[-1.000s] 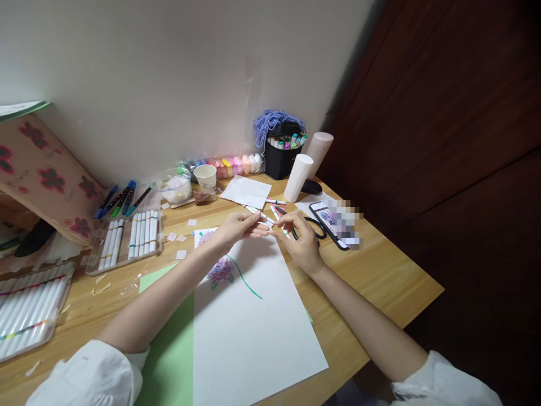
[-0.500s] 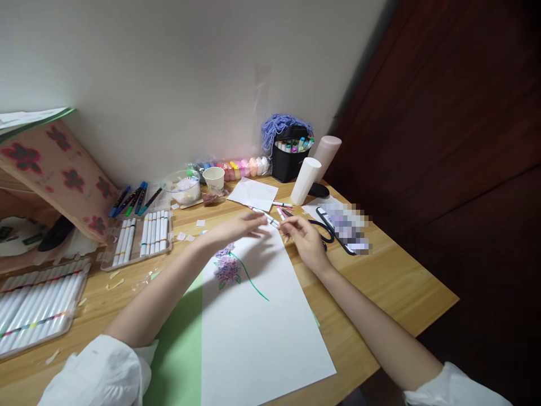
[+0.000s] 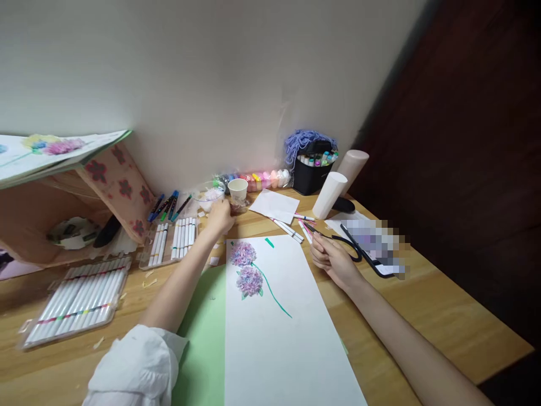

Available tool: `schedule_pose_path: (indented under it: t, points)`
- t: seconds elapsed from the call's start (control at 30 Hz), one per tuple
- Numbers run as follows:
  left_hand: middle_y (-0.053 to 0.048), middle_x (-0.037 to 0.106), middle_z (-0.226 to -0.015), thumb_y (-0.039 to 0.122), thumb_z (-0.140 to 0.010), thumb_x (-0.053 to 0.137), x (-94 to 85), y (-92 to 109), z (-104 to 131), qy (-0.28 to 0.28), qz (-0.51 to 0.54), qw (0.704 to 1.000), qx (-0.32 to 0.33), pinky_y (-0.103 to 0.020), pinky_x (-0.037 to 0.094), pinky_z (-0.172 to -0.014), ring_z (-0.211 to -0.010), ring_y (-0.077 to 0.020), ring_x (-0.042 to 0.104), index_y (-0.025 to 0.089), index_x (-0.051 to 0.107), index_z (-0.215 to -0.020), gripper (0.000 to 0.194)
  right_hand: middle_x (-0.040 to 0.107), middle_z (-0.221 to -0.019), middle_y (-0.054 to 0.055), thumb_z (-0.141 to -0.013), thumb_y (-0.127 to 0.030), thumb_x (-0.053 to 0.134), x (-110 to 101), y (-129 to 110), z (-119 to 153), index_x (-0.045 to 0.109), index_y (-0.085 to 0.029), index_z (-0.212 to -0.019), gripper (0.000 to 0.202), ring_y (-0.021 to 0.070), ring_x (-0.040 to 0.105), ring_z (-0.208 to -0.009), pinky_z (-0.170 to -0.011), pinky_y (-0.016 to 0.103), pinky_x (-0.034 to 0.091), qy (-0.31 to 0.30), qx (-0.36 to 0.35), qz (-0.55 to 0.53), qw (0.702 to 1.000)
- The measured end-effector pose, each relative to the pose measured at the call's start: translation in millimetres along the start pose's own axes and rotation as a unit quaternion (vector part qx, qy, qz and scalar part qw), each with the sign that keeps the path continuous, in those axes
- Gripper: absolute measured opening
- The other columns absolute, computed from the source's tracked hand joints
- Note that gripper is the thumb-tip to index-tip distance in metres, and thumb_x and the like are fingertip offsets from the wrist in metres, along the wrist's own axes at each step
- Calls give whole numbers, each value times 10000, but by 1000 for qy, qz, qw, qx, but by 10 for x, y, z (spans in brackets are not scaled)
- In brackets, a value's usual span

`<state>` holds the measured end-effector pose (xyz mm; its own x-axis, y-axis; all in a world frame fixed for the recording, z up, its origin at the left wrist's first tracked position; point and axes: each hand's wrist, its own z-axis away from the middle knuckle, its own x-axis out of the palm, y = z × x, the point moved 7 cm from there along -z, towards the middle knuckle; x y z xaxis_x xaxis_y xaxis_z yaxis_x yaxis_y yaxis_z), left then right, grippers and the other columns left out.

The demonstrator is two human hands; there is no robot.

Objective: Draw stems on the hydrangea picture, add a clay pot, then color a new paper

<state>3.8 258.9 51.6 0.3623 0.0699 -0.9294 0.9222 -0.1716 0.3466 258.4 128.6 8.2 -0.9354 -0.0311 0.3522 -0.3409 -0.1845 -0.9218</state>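
A: Where is the left hand (image 3: 220, 217) placed?
B: It is stretched to the far side of the bench (image 3: 401, 316), close by a clear tub (image 3: 211, 198) and a paper cup (image 3: 238, 190). The fingertips are hidden, so whether the grip is spread or pinching cannot be told.
A: And the right hand (image 3: 332, 256)?
B: It is held beside the sheet (image 3: 279, 355), just in front of black-handled scissors (image 3: 355, 250). The fingers are curled in toward the thumb; whether anything is pinched in that grip cannot be told.
A: What is shown on the sheet?
B: Two purple flowers (image 3: 249, 281) are seen near its top left, trimmed with green leaves, and a curved green stem (image 3: 273, 296) is drawn down from them. A short green mark (image 3: 269, 242) is set near the top edge.
A: Where is it laid?
B: Between the two forearms, over a green sheet (image 3: 205, 316). Cased markers (image 3: 185, 237) are ranged to the left; a phone (image 3: 382, 268) is seen at right, its screen partly blurred.
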Motion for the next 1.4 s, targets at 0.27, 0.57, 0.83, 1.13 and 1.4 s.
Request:
schedule_pose_path:
  t: [0.27, 0.57, 0.83, 1.13, 1.4]
  points:
    - [-174, 492, -1133, 188, -736, 690, 27, 10, 47, 79, -63, 995, 8, -389, 403, -879, -1093, -310, 473, 104, 490, -1086, 412, 277, -508, -83, -782, -503, 636, 75, 27, -11, 642, -143, -837, 364, 37, 158, -422, -364, 185, 130, -35, -22, 48, 998]
    - [-134, 542, -1002, 91, -769, 602, 21, 139, 73, 36, -24, 995, 86, -440, 370, -903, -1076, -320, 455, 137, 569, -858, 105, 439, -593, -40, -844, -408, 588, 179, 85, 27, 642, -182, -1028, 296, 65, 392, -483, -451, 192, 392, -103, -34, 120, 987]
    - [-11, 614, -838, 261, -811, 634, -242, 1036, 579, -148, 130, 944, 266, -236, 430, -643, -737, -151, 574, 176, 590, -927, 150, 629, -1015, 53, -828, -403, 575, 141, -125, 37, 659, -218, -989, 259, 186, 599, -901, -860, 355, 491, -24, -164, 191, 968]
    - [-10, 578, -788, 148, -736, 678, -21, 1301, 894, -149, 189, 937, 255, -229, 380, -581, -687, -146, 542, 161, 539, -789, 149, 607, -847, 18, -870, -362, 521, 86, -291, 150, 606, -215, -939, 183, 146, 548, -724, -702, 279, 454, 82, -239, 229, 940]
    - [-15, 537, -850, 189, -748, 680, -15, 1359, 869, -102, 210, 944, 234, -249, 388, -599, -692, -150, 526, 177, 539, -826, 161, 632, -890, 31, -769, -397, 654, 89, -336, 200, 619, -195, -966, 284, 121, 517, -606, -596, 262, 439, 131, -232, 247, 932]
